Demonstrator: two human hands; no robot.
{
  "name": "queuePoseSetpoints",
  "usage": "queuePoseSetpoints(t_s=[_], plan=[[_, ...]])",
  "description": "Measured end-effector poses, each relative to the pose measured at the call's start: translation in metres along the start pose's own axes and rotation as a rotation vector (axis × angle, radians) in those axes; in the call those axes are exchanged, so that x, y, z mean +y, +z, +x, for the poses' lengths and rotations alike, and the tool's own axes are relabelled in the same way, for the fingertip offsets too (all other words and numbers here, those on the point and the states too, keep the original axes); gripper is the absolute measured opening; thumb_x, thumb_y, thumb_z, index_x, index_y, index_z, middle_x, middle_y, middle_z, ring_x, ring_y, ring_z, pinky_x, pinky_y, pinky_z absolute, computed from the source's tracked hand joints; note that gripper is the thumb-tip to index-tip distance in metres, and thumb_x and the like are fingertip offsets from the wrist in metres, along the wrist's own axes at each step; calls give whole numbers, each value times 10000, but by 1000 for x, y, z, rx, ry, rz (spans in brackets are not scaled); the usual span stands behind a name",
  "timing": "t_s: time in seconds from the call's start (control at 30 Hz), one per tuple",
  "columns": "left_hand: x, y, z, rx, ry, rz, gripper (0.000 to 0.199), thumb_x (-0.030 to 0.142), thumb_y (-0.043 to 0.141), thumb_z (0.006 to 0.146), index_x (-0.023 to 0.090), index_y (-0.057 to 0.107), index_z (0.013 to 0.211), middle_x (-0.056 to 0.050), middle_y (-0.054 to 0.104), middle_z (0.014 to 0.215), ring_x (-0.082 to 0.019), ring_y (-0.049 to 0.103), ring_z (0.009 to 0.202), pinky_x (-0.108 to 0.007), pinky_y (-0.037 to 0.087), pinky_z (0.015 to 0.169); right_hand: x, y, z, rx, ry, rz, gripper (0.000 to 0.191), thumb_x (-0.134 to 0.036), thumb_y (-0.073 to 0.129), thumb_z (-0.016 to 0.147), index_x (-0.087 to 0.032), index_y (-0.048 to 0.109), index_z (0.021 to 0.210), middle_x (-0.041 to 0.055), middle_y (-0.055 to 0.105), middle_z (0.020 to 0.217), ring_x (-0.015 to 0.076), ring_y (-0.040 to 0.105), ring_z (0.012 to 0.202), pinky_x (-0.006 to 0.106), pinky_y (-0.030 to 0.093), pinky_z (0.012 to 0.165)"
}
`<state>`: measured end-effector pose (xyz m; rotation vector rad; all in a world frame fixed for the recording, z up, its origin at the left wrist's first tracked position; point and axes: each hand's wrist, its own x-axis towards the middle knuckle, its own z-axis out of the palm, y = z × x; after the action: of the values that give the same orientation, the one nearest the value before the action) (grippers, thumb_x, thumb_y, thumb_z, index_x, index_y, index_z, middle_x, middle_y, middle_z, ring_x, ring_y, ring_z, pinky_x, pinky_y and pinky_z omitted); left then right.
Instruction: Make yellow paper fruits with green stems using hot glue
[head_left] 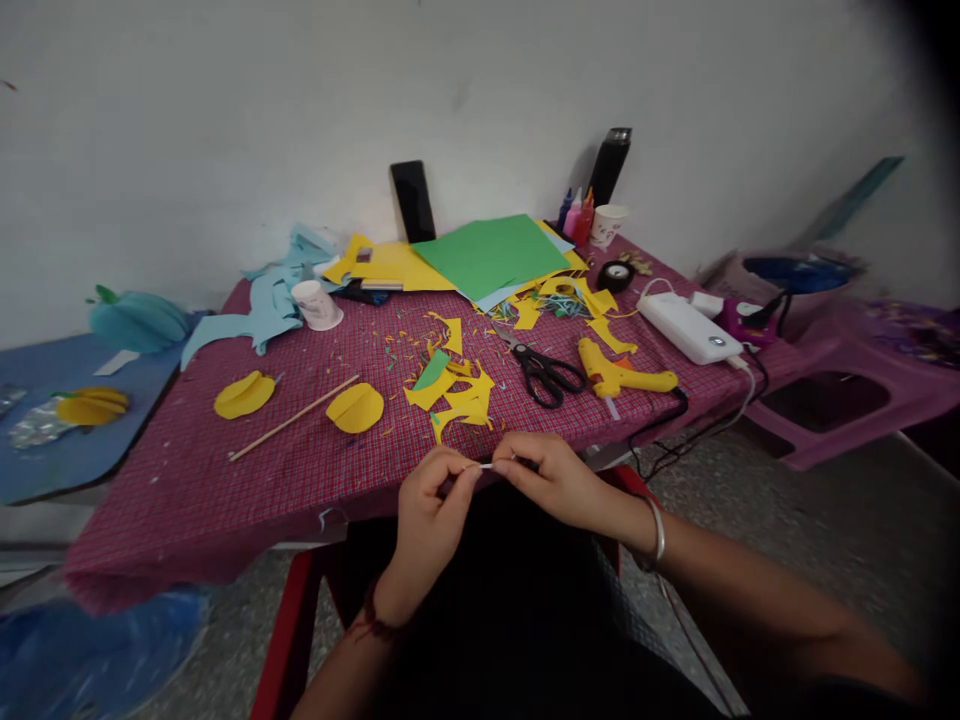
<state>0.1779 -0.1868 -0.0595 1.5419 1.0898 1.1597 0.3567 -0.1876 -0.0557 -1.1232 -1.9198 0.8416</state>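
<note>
My left hand (435, 502) and my right hand (551, 478) meet at the table's front edge, thumbs and forefingers pinched on a thin white strip (486, 466) stretched between them. Most of the strip is hidden by my fingers. Just beyond lie yellow paper scraps (466, 400) with a green piece (433, 370). Black-handled scissors (547, 375) and a yellow glue gun (619, 372) rest farther right. Left of the scraps are a folded yellow paper round (355, 408), a wooden stick (294, 418) and another yellow round (245, 395).
Green sheets (499, 255), a phone (412, 202) and a paper cup (316, 304) stand or lie toward the wall. A white power bank (690, 328) with cables is at right. A blue board (45, 450) at left holds paper pumpkins (139, 320).
</note>
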Motion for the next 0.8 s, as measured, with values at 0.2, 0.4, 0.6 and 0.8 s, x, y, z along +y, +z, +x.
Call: queuePoseSetpoints(t_s=[0.2,0.4,0.6,0.8], plan=[[3,-10,2,-150,73,163,186,243,638,813,193,636,634,9,563,635,-123,515,611,-255,372,578,-3,-8,-2,-87,-49,-43,135,-168,528,904,-172,602,791,1,600,746,120,547,697,236,397,655],[0,-12,2,-254,91,285,222,260,566,873,178,585,668,17,551,633,-110,508,594,-234,384,549,-1,-8,-1,-189,202,158,131,-195,522,861,-164,578,747,-33,499,662,103,444,617,230,327,582],[8,-16,0,-447,239,462,146,189,569,869,175,611,730,10,583,694,-123,523,674,-253,387,623,8,-11,2,-359,340,296,104,-161,521,781,-159,583,698,-59,463,589,63,400,510,186,295,477],[10,-18,-6,-463,414,574,195,187,484,924,159,632,799,-23,588,720,-139,482,694,-291,361,650,9,-12,-1,-415,433,378,94,-201,526,780,-172,597,726,-78,424,536,51,365,428,180,249,405]])
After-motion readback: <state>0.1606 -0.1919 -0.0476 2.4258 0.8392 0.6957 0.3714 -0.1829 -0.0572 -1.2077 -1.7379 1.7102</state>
